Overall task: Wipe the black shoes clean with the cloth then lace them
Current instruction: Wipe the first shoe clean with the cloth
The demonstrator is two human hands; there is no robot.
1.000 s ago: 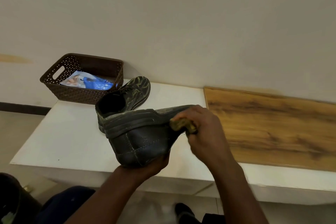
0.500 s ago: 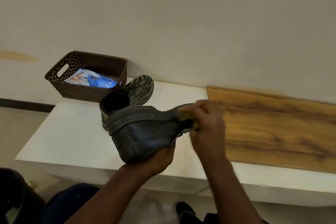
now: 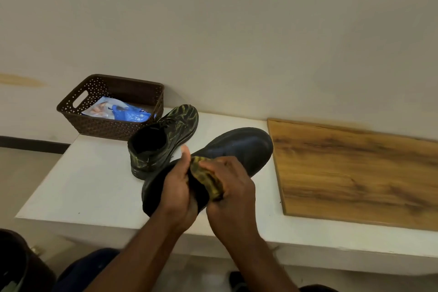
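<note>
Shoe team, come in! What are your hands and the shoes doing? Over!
Left hand grips held shoe. Right hand rubs cloth on it. Other shoe waits, streaky. Nothing blocking.

A plain cream wall (image 3: 237,31) rises behind a white table (image 3: 83,185) holding a wooden board (image 3: 355,173).

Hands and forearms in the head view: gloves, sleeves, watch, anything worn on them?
Nothing worn shows. The left hand and right hand are bare, without gloves, and no rings or watch are visible. Both forearms are uncovered to the frame's bottom edge; no sleeve shows.
</note>
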